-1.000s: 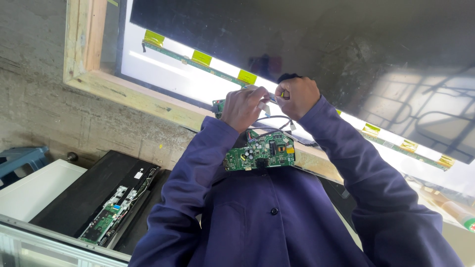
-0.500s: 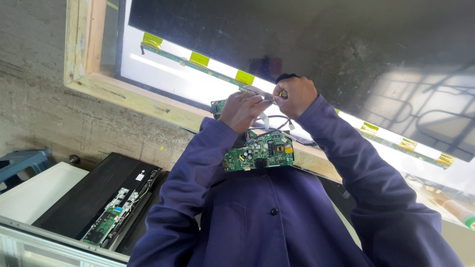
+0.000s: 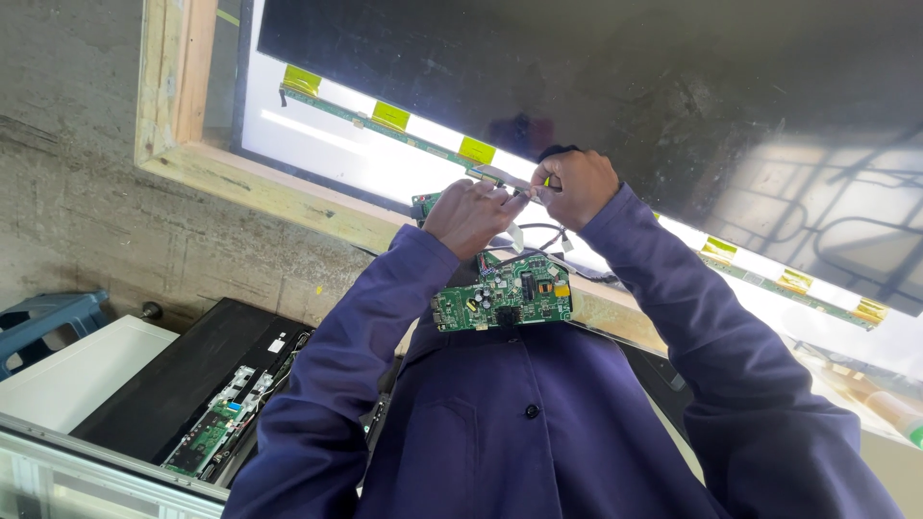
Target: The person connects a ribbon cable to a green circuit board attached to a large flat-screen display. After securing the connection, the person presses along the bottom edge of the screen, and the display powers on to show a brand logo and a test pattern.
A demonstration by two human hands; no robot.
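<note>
Green circuit board (image 3: pixel 502 301) rests on my chest, against the dark blue coat, with thin wires going up from it toward the lit panel (image 3: pixel 385 163). My left hand (image 3: pixel 469 213) and right hand (image 3: pixel 575 185) both pinch a flat ribbon cable (image 3: pixel 502 179) at the panel's edge strip (image 3: pixel 385 123); I judge the cable is not seated yet.

Two hands, the left hand (image 3: pixel 471 213) and the right hand (image 3: pixel 575 185), are showing, along with two green circuit boards (image 3: pixel 502 301). Six yellow tabs (image 3: pixel 390 116) are sitting along the lit panel's strip, and one blue stool (image 3: pixel 48 322) is standing at the left.
</note>
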